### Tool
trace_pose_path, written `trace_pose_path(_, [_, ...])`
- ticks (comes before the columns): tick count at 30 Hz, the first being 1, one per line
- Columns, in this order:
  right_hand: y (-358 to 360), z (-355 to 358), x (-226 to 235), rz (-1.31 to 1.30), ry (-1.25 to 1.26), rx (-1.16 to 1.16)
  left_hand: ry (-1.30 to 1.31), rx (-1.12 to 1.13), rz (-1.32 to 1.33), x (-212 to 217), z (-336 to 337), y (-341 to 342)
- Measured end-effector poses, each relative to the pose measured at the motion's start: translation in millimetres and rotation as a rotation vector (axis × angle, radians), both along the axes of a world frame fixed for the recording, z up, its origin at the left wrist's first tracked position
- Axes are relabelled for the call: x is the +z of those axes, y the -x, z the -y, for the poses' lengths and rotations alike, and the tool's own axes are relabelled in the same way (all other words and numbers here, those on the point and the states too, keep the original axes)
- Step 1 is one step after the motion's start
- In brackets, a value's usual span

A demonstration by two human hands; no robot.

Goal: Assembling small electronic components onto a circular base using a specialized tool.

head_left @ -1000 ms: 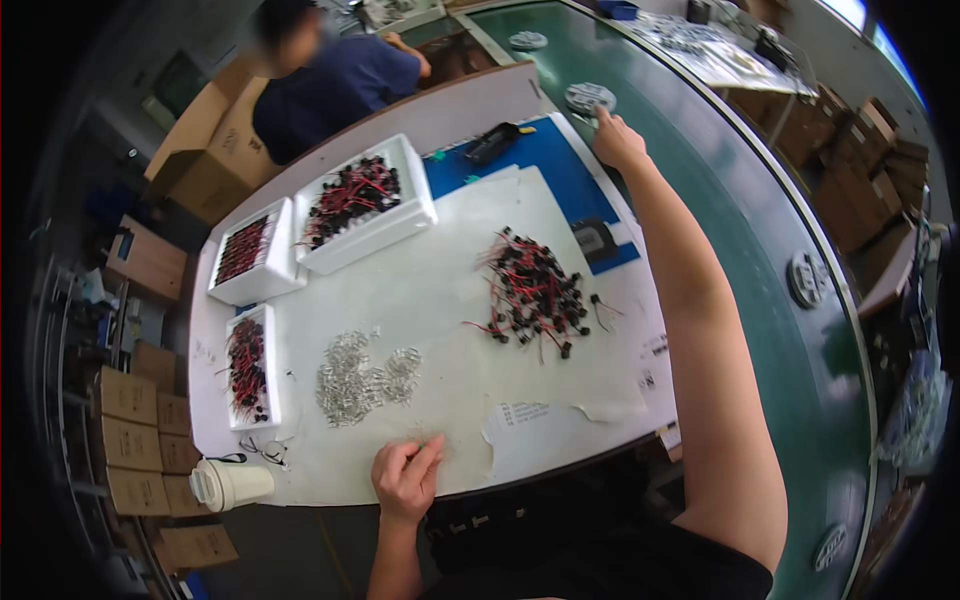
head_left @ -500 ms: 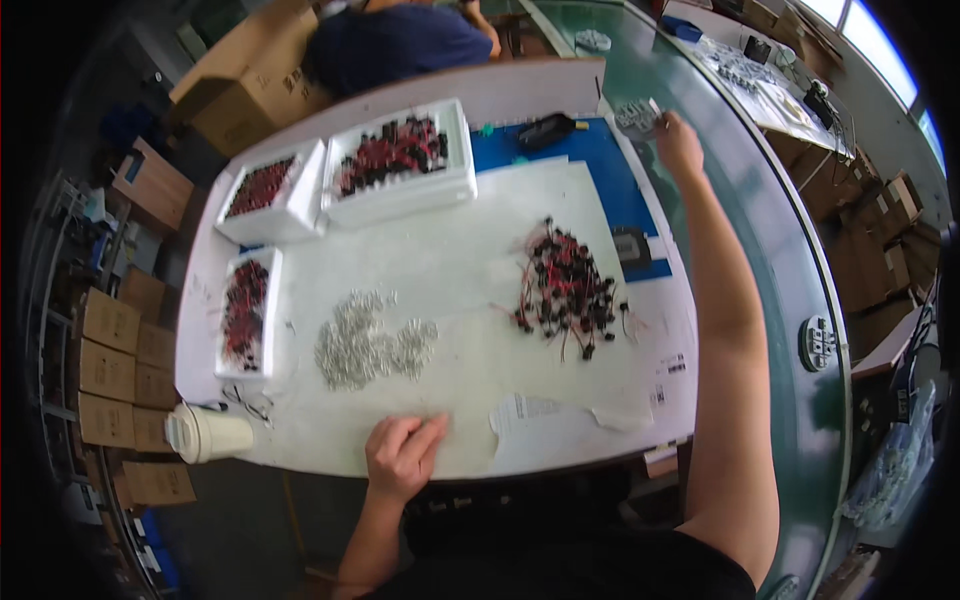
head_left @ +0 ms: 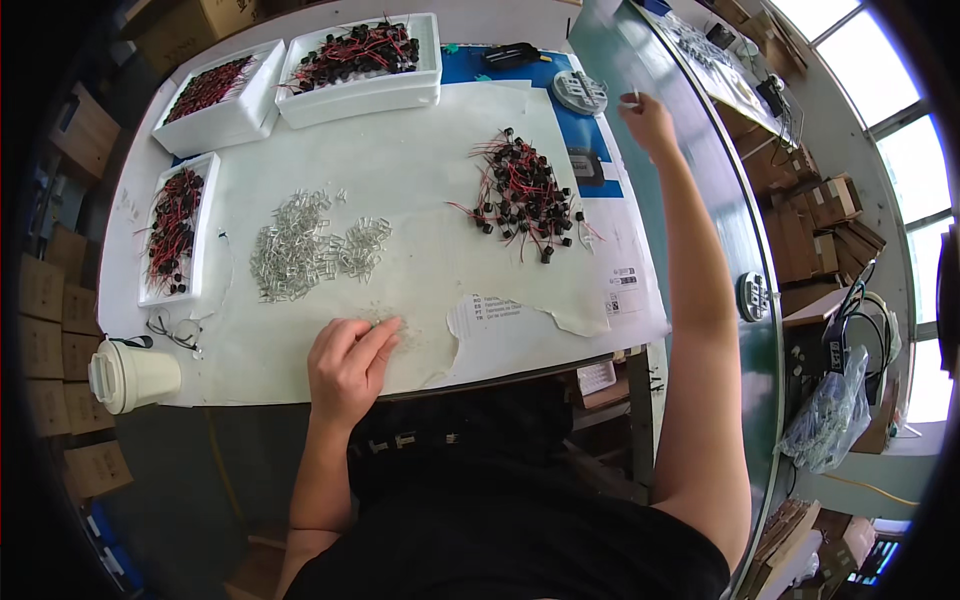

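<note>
My left hand (head_left: 345, 365) rests near the table's front edge, thumb and fingers pinched together; what they hold, if anything, is hidden. My right arm reaches far forward, and my right hand (head_left: 650, 125) is over the green conveyor's near side. Its fingers are closed, with a small pale bit at their tips too small to name. Just left of it sits a round grey-white part (head_left: 580, 92) with raised shapes on top, apart from the fingers. Beyond my left hand lies a pile of small clear pieces (head_left: 295, 250). Black components with red wires (head_left: 525, 195) are heaped at the right.
White foam boxes (head_left: 360, 95) of wired components stand at the back left, a smaller foam tray (head_left: 205, 230) nearer. A cream lidded cup (head_left: 140, 375) is at the front left corner. The green conveyor (head_left: 715, 215) runs along the right, carrying another round part (head_left: 753, 297).
My view has shifted, so the table sits higher and further left. The round part by my right hand has come nearer onto the table, and the hand is now apart from it.
</note>
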State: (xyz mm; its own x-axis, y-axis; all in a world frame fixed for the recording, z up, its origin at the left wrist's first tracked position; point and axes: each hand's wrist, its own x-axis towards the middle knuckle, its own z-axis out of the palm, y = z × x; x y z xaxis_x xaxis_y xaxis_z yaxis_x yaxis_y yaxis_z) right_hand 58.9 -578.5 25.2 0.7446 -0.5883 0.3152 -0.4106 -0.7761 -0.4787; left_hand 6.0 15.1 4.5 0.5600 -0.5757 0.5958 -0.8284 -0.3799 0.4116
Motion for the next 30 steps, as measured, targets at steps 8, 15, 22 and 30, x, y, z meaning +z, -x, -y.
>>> trace_pose_path(8, [-59.6, 13.7, -26.5, 0.068, 0.143, -0.155, 0.027, 0.023, -0.061, -0.5, 1.2, 5.4])
trace_pose_path(15, [-60.2, 20.9, -16.3, -0.148, 0.092, -0.196, 0.049, 0.030, -0.088, 3.0, -1.4, 5.2])
trace_pose_path(22, [-9.3, -11.8, 39.0, 0.087, 0.287, -0.080, 0.103, 0.000, -0.100, -4.5, -4.7, -1.6])
trace_pose_path(30, [109.8, -271.2, 50.1, 0.100, -0.271, 0.375, 0.288, -0.055, -0.239, -1.2, -9.4, -5.1])
